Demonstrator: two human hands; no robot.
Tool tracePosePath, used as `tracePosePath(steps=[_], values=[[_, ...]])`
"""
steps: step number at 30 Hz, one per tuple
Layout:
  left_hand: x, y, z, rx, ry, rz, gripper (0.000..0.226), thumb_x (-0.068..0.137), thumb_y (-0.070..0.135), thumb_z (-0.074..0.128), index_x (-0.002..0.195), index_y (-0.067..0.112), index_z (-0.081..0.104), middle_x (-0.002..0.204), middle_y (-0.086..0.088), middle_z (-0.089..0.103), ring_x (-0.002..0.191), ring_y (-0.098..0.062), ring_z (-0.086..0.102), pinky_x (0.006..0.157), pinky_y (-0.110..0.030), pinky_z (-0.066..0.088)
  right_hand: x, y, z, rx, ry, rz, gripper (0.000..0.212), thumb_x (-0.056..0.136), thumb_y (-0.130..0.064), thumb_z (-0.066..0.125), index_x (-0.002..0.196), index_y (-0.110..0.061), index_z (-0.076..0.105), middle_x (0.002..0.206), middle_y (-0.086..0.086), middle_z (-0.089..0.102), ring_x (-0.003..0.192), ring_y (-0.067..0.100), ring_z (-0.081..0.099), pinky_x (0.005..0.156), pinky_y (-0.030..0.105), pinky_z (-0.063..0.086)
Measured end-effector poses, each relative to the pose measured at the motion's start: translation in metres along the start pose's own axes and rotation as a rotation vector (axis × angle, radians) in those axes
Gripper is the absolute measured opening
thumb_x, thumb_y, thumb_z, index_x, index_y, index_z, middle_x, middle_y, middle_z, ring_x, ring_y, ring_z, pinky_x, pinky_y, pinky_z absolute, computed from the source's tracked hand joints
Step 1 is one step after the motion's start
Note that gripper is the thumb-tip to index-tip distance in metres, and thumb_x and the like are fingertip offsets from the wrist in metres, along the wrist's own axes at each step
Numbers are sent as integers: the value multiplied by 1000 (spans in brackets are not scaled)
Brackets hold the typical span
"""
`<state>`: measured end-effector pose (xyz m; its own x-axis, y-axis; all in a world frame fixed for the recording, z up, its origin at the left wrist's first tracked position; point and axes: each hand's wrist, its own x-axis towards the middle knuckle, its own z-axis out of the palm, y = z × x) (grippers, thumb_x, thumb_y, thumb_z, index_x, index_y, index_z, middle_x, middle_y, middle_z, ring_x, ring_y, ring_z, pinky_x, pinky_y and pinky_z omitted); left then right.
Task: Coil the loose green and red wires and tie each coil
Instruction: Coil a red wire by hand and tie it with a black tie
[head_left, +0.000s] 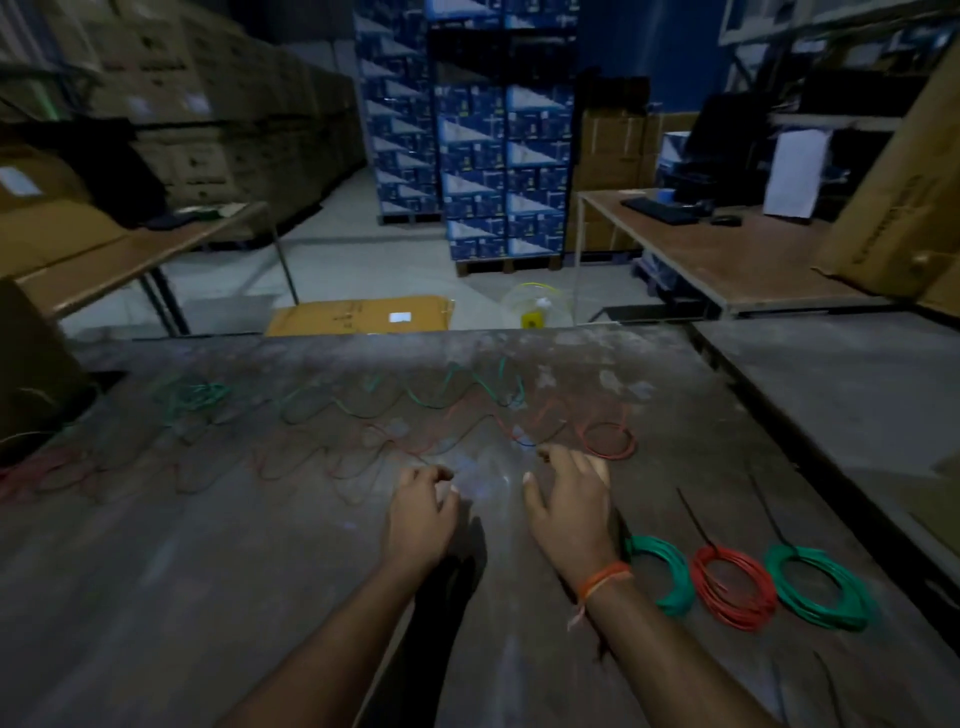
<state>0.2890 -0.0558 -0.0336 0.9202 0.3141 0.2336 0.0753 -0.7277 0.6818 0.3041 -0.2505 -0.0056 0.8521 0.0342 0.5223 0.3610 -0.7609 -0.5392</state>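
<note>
Loose wires (415, 415) just beyond hands (498, 499)

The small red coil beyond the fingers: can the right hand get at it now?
Probably yes. The small red coil lies flat on the table just past the right hand, with only bare tabletop and loose red wire nearby, nothing covering it.

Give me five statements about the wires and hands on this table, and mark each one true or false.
1. Three finished coils lie by the right hand. True: green coil, red coil, second green coil.
2. The left hand holds a coil. False: it holds none.
3. Loose green wire lies beyond the loose red wire. True.
4. All finished coils are red. False: two are green.
5. The table carries a keyboard. False: none there.
</note>
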Motion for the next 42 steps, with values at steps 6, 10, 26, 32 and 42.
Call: tracePosePath(steps=[6,10,26,32,42], values=[[51,-53,-73,152,353,-120,33,83,26,71,112,12,64,127,-13,44,118,-34,42,100,-43,41,80,-16,52,74,-13,515,84,86,-41,74,153,-13,31,138,31,40,117,51,49,100,48,41],[79,-96,-105,294,334,-307,69,79,39,74,139,22,47,151,-15,25,136,-38,27,108,-53,33,112,0,86,-149,-87,633,91,88,-58,65,159,-26,18,142,37,31,119,55,47,101,54,41],[122,-178,-138,208,-295,-235,34,84,44,71,113,26,68,114,-10,65,103,-27,64,86,-32,53,56,-95,179,301,-375,425,36,82,14,47,77,-15,67,70,6,71,62,22,64,59,33,53],[61,-158,-147,293,-319,-159,22,94,19,55,100,5,70,105,-19,72,99,-34,67,78,-35,50,-1,-138,156,263,-550,235,30,74,11,44,75,-10,66,65,1,66,62,14,60,66,34,53],[-106,-96,-176,-227,-384,-506,15,79,21,55,85,9,62,95,-21,69,88,-33,70,80,-45,61,-122,-135,72,221,-569,127,21,65,-8,43,62,-23,58,69,6,68,70,29,66,66,38,54]])
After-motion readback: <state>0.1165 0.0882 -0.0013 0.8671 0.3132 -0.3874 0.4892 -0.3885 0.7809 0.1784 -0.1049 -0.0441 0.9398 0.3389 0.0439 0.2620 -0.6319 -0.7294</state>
